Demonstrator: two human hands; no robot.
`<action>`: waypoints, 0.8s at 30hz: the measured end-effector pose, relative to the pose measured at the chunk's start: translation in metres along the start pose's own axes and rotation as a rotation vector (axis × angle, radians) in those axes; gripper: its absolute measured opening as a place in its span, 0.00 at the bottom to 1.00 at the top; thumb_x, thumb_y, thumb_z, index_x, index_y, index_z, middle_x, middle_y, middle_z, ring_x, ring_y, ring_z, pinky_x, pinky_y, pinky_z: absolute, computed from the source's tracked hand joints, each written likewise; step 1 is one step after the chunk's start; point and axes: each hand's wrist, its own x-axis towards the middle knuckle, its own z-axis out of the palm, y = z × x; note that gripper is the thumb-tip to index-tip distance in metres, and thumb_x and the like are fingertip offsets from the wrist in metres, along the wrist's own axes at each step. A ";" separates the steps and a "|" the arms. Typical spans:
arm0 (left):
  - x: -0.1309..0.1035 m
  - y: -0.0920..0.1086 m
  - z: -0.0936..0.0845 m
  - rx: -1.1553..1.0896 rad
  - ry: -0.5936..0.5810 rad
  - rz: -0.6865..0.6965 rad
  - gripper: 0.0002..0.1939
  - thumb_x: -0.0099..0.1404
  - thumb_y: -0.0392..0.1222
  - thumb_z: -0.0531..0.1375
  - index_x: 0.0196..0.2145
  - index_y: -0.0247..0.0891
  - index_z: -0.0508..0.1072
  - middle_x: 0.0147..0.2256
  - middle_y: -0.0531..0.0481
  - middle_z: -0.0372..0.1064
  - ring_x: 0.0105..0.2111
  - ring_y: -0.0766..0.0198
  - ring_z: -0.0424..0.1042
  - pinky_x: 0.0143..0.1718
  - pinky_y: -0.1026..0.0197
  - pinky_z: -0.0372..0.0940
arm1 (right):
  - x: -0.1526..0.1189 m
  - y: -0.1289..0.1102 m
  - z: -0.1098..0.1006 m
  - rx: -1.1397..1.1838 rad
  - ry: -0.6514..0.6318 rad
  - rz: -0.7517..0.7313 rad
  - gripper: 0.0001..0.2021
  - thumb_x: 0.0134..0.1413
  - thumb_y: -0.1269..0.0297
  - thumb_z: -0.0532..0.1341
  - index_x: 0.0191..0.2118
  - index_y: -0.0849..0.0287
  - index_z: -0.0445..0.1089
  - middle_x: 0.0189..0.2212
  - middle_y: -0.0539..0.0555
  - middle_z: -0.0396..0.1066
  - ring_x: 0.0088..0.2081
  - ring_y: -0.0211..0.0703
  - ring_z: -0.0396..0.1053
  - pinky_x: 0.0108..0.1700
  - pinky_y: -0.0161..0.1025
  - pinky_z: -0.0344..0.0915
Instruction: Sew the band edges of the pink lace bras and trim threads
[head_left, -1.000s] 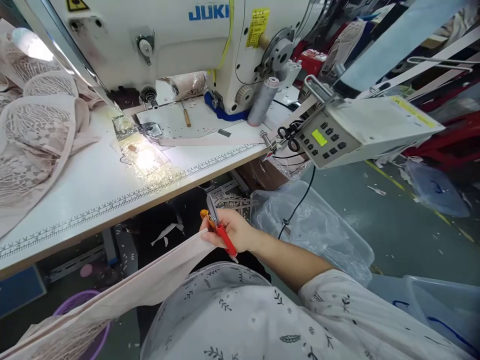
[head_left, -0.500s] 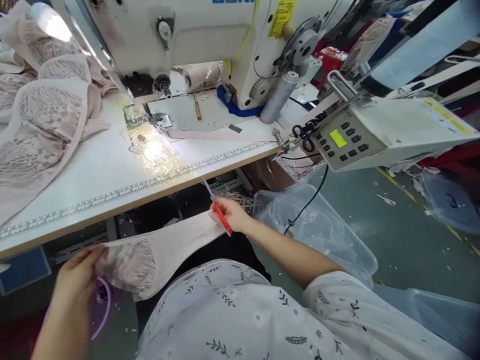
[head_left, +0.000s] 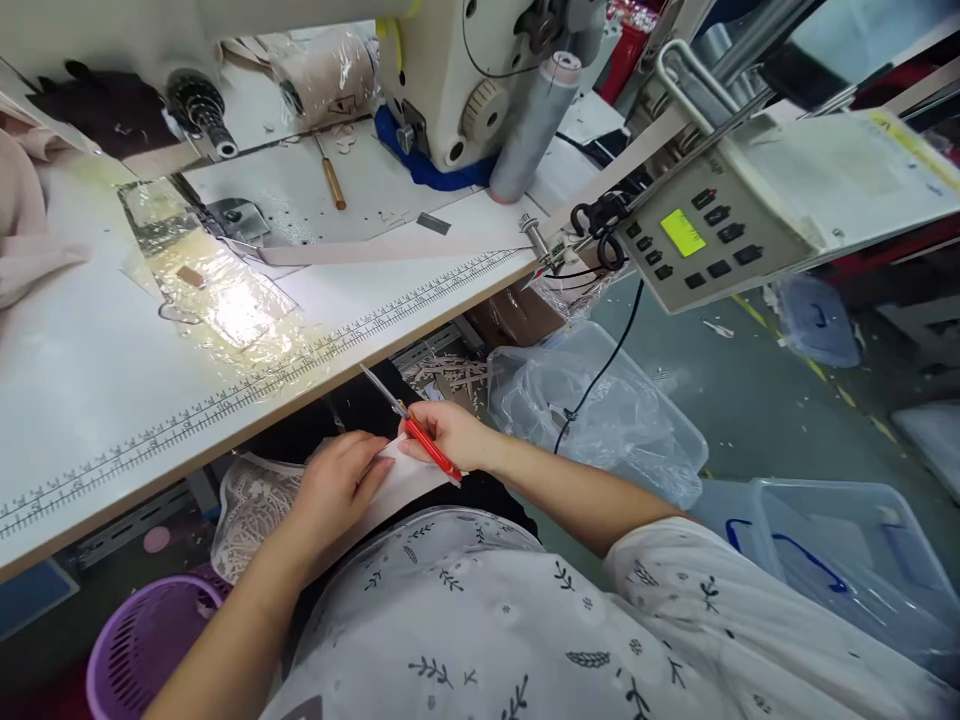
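Across my lap lies a pale pink bra piece (head_left: pixel 259 500), its lace cup at the left and a plain band at the right. My left hand (head_left: pixel 341 485) is closed on the band, close to the other hand. In my right hand (head_left: pixel 446 435) is a pair of red-handled scissors (head_left: pixel 431 447), blades pointing up and left toward the table edge. The fingertips of that same hand also pinch the end of the band. Part of the band is hidden under my left hand.
Ahead stands a sewing machine (head_left: pixel 442 80) on a white table (head_left: pixel 90 400) with a printed ruler along its front edge. A control box (head_left: pixel 720 230) juts out at the right. A purple basket (head_left: pixel 142 640) and clear plastic bins (head_left: pixel 840 530) sit on the floor.
My left hand has moved right along the fabric, from the lace cup to the band near my right hand. The view has shifted, showing more of the purple basket.
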 end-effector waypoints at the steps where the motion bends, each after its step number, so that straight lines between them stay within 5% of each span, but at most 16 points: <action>1: 0.003 0.001 0.001 -0.045 -0.016 -0.024 0.13 0.67 0.45 0.52 0.35 0.38 0.74 0.32 0.46 0.72 0.32 0.60 0.71 0.34 0.60 0.67 | 0.000 0.000 -0.001 0.000 -0.005 0.000 0.17 0.40 0.55 0.67 0.25 0.59 0.59 0.17 0.41 0.55 0.20 0.29 0.52 0.22 0.29 0.50; 10: 0.003 0.000 -0.004 -0.564 0.002 -0.320 0.15 0.64 0.49 0.56 0.26 0.37 0.71 0.25 0.50 0.67 0.25 0.64 0.65 0.28 0.63 0.62 | 0.001 -0.009 -0.010 -0.162 -0.024 -0.059 0.14 0.45 0.59 0.65 0.23 0.58 0.59 0.18 0.43 0.57 0.22 0.32 0.56 0.24 0.30 0.54; 16: 0.002 0.003 -0.001 -0.416 -0.024 -0.249 0.15 0.66 0.48 0.54 0.29 0.37 0.73 0.28 0.48 0.71 0.28 0.63 0.69 0.31 0.63 0.64 | 0.004 -0.017 -0.006 -0.325 0.013 -0.157 0.12 0.45 0.64 0.62 0.22 0.58 0.57 0.18 0.43 0.57 0.22 0.31 0.53 0.24 0.30 0.51; 19: -0.004 -0.012 -0.006 -0.231 -0.035 -0.256 0.14 0.64 0.49 0.55 0.37 0.38 0.75 0.36 0.44 0.75 0.36 0.57 0.72 0.39 0.58 0.66 | 0.010 -0.005 -0.012 -0.540 0.153 -0.126 0.09 0.47 0.65 0.59 0.23 0.57 0.57 0.19 0.44 0.58 0.22 0.33 0.54 0.25 0.30 0.52; 21: -0.017 -0.035 -0.017 -0.109 0.073 -0.406 0.16 0.59 0.49 0.59 0.42 0.38 0.75 0.43 0.42 0.74 0.44 0.51 0.71 0.45 0.52 0.65 | 0.014 0.010 -0.021 -0.666 0.263 -0.077 0.07 0.48 0.64 0.58 0.24 0.57 0.58 0.19 0.46 0.60 0.22 0.35 0.56 0.26 0.32 0.53; 24: -0.056 -0.075 -0.039 -0.066 0.353 -0.724 0.14 0.53 0.46 0.66 0.37 0.40 0.76 0.40 0.46 0.74 0.47 0.47 0.68 0.47 0.51 0.62 | 0.018 0.032 -0.036 -0.750 0.311 -0.057 0.08 0.50 0.62 0.57 0.25 0.57 0.59 0.21 0.49 0.62 0.23 0.38 0.59 0.27 0.34 0.54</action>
